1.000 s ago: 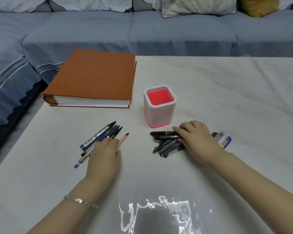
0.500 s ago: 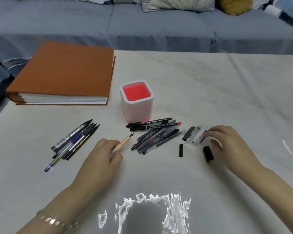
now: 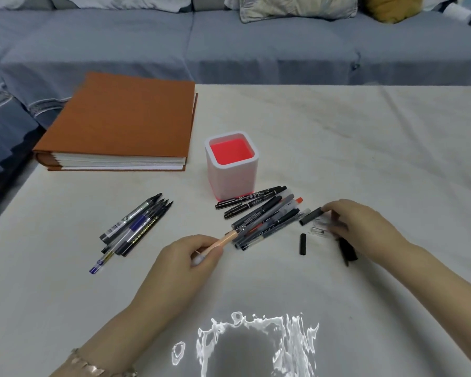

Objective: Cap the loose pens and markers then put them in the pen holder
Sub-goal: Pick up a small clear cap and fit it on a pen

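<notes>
We recorded: left hand (image 3: pixel 185 263) pinching a peach-barrelled pen (image 3: pixel 223 241); right hand (image 3: pixel 356 227) fingering loose caps (image 3: pixel 312 215); white square pen holder (image 3: pixel 233 175) beyond, between them.

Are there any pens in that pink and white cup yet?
No, the pen holder shows only its bare pink inside, and the pens lie on the table in front of it.

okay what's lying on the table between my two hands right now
In the head view, a heap of pens and markers lies between the left hand and right hand, with one loose black cap beside it, nearer the right hand.
</notes>
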